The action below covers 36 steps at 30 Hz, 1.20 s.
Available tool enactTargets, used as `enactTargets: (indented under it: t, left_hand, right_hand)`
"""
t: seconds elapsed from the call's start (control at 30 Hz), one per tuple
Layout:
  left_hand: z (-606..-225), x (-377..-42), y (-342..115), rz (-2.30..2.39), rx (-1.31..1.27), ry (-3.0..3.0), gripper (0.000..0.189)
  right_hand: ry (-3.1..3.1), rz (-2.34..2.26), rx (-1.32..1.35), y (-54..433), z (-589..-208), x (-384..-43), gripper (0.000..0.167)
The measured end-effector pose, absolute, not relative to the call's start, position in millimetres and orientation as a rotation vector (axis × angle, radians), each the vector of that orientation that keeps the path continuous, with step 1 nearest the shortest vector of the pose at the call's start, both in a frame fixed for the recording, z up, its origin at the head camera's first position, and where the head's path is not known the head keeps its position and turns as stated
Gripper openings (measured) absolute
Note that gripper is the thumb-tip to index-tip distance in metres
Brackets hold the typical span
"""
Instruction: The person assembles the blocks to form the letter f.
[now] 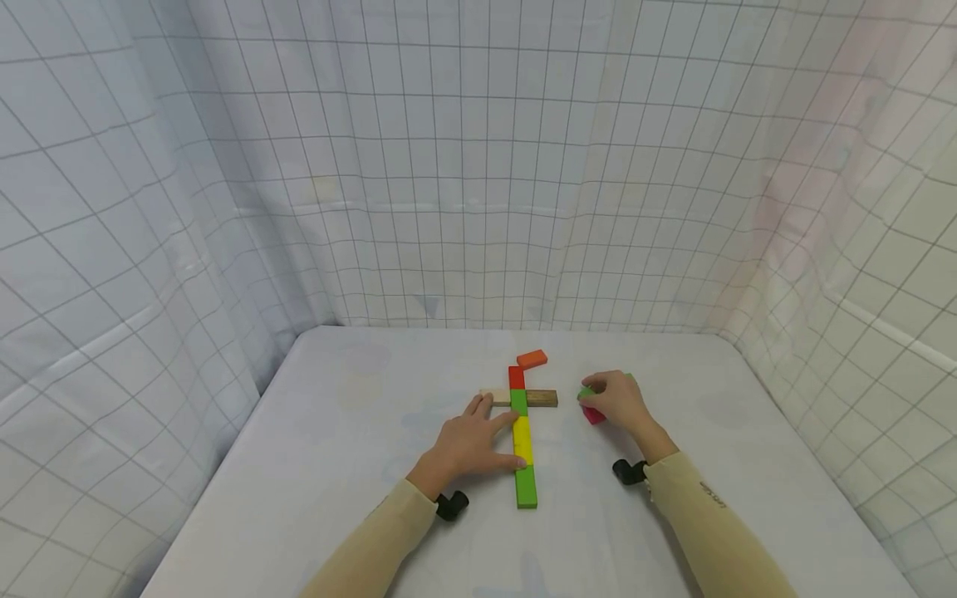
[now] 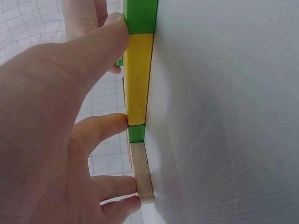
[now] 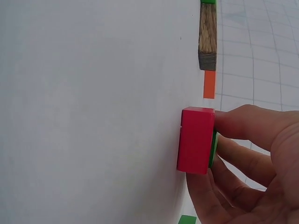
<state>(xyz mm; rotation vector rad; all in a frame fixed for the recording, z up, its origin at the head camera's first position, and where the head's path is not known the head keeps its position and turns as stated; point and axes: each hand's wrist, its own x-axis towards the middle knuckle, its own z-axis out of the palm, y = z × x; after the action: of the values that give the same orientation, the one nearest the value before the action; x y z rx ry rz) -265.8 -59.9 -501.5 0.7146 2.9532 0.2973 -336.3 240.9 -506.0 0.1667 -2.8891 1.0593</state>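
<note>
Spread fingers of my left hand (image 1: 467, 444) touch a line of wooden blocks. The thumb rests where a yellow block (image 1: 522, 442) meets a near green block (image 1: 527, 488), and the index finger is at the yellow's far end. Two other fingertips touch a pale wood block (image 2: 142, 172). To the right, my right hand (image 1: 619, 400) pinches a small green block (image 1: 586, 392) between thumb and fingers. A pinkish-red block (image 3: 196, 140) is right against it on the near side; its contact with the thumb is unclear.
Beyond the yellow block, another green block (image 1: 519, 402) and a red block (image 1: 517, 378) continue the line. A dark wood block (image 1: 542, 399) extends rightward. An orange block (image 1: 532, 360) lies beyond, angled. One more green block (image 1: 630, 379) is partly behind my right hand. Gridded white curtains surround the table.
</note>
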Motion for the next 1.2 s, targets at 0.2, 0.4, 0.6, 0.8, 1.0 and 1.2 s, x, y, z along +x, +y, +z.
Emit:
enactTargets:
  t: [0.2,0.4,0.6,0.8,1.0,1.2]
  left_hand:
    - [-501,-266,-60,0.294,0.717,2.956,0.085]
    - [-502,-266,-60,0.285,0.713,2.957,0.085]
    - [-502,-266,-59,0.288,0.703,2.957,0.084]
    - [-501,-265,-59,0.298,0.705,2.948,0.084]
    - [-499,-265,-59,0.298,0.708,2.945,0.084]
    - [-500,-266,-59,0.292,0.700,2.941,0.084]
  right_hand:
    - [-2.879,1.085,0.177,241,-500,-336,0.034]
    - [-2.879,1.112,0.166,241,-497,-338,0.037]
    - [-2.873,1.109,0.164,240,-493,-343,0.039]
    - [-2.878,1.090,0.126,237,-489,-347,0.037]
    - [-2.863,1.102,0.137,234,-486,-353,0.036]
    - [-2.853,1.098,0.167,231,-483,-360,0.037]
